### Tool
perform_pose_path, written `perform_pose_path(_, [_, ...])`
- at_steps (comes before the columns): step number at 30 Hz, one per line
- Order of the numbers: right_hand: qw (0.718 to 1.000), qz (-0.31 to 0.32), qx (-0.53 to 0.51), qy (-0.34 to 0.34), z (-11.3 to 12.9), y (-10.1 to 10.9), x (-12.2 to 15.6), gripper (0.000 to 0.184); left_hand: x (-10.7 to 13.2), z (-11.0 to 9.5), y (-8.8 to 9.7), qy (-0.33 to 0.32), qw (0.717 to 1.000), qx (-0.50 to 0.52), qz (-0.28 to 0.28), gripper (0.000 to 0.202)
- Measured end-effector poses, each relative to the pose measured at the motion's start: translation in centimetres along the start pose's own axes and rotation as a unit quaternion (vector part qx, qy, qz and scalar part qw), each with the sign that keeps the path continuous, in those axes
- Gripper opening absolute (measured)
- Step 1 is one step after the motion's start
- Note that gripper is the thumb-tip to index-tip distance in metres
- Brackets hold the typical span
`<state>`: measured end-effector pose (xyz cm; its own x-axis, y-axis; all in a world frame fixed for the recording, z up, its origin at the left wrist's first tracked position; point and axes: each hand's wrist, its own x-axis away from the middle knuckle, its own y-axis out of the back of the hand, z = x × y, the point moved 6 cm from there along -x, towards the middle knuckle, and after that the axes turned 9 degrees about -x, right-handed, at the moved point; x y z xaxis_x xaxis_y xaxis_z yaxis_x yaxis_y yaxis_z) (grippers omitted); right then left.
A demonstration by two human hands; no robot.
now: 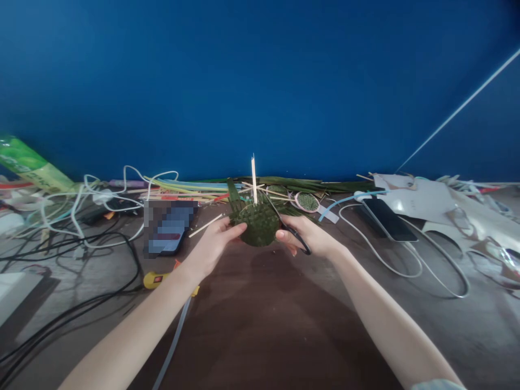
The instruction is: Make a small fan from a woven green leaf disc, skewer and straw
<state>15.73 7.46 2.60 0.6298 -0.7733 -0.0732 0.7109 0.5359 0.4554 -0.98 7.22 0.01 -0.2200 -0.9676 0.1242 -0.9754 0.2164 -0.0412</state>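
My left hand [223, 234] grips the left edge of a round, dark green woven leaf piece [260, 227], thumb lying on its face. Loose green strips [234, 196] stick up from the weave's upper left. A thin pale stick [254, 181] stands upright at the top of the piece; its lower end is hidden. In my right hand [303, 234] is a pair of scissors [299, 238] with dark handles. The scissors' blades point up and left along the piece's upper right edge. How far the blades are parted is too small to tell.
Long green leaf strips [300, 183] lie along the wall, near a small round woven disc [307, 202]. Left are a phone [174, 227], tangled cables [81, 216], a yellow-handled tool [155, 280] and a green bottle [32, 162]. Right are another phone [389, 219] and silvery packaging [483, 216].
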Motion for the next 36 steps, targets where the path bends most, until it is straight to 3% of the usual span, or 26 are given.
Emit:
perform_pose_path(15, [1.0, 0.003, -0.02, 0.02, 0.46, -0.01, 0.04, 0.043, -0.08, -0.61, 0.09, -0.011, 1.0, 0.005, 0.013, 0.032])
perform_pose_path(36, [1.0, -0.02, 0.013, -0.009, -0.5, 0.32, -0.12, 0.036, 0.11, -0.71, 0.0, -0.005, 1.0, 0.004, -0.002, 0.033])
